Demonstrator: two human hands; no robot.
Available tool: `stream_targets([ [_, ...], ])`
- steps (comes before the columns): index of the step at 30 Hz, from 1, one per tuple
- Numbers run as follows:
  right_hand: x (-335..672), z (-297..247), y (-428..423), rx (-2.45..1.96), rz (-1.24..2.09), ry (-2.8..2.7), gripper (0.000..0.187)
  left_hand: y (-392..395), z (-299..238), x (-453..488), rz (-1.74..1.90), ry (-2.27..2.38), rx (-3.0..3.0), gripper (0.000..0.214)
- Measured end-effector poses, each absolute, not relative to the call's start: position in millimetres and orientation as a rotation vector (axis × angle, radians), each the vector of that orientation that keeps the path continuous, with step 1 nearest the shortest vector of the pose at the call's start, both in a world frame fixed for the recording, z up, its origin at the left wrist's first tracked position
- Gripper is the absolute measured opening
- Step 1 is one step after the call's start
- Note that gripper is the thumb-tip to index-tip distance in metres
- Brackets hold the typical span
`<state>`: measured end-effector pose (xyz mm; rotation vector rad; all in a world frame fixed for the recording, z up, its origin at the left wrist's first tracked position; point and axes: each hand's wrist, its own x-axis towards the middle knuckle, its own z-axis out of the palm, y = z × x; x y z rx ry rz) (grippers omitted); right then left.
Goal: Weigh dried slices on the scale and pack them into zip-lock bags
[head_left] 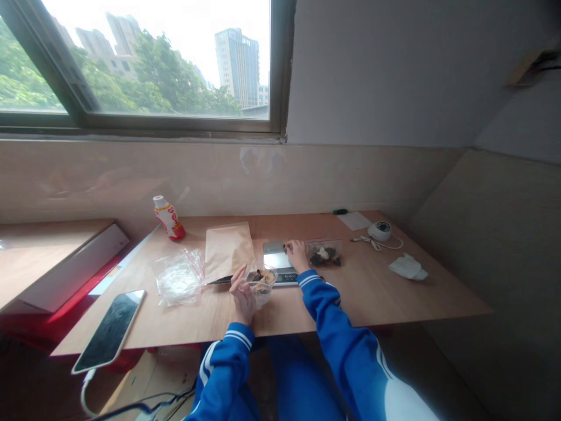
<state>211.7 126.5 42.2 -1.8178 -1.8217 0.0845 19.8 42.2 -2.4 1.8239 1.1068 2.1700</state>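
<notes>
My left hand [244, 296] grips the side of a clear plastic bowl [264, 298] near the table's front edge. Brown and dark dried pieces [263, 276] lie in the bowl. Over the silver kitchen scale [272, 257] reaches my right hand [298, 257], its fingers pinched together at a small dark piece [286, 248] that is too small to name. Just right of that hand is a clear zip bag [335, 245] with dark and whitish dried pieces in it. The bowl covers the scale's lower left part.
Left of the scale lie a brown paper bag [228, 248] and clear plastic bags [177, 279]. A drink bottle [169, 218] stands behind them; a phone [111, 327] on a cable lies front left. A white corded camera [379, 230], tissue [407, 267] and green-handled tool [340, 211] are right.
</notes>
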Motion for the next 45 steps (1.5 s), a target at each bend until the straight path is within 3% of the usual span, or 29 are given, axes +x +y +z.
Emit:
stream_targets([
  [11,209,46,125,-1.721,0.119,-1.769,0.014,42,0,19,2.169,1.070,1.787,0.015],
  [17,196,67,103,-1.467,0.463,-1.519,0.024,42,-1,19,2.149,1.135,1.827,0.015],
  [21,186,67,102,-1.546,0.323,-1.657,0.017,42,-2,19,2.158,1.113,1.805,0.015],
  [24,182,57,107,-1.710,0.220,-1.767,0.023,42,0,18,2.160,1.110,1.829,0.015],
  [29,182,52,106,-1.726,0.263,-1.721,0.018,42,1,17,2.126,1.122,1.865,0.017],
  [33,182,71,85,-1.508,0.483,-1.616,0.020,42,0,17,2.133,1.158,1.877,0.017],
  [36,174,92,63,-1.380,0.432,-1.602,0.020,43,-1,17,2.128,1.165,1.860,0.016],
  [40,156,115,40,-1.347,0.324,-1.798,0.016,43,1,19,2.146,1.173,1.820,0.013],
  [45,140,128,30,-1.127,0.535,-2.088,0.024,42,5,20,2.218,1.237,1.626,0.010],
])
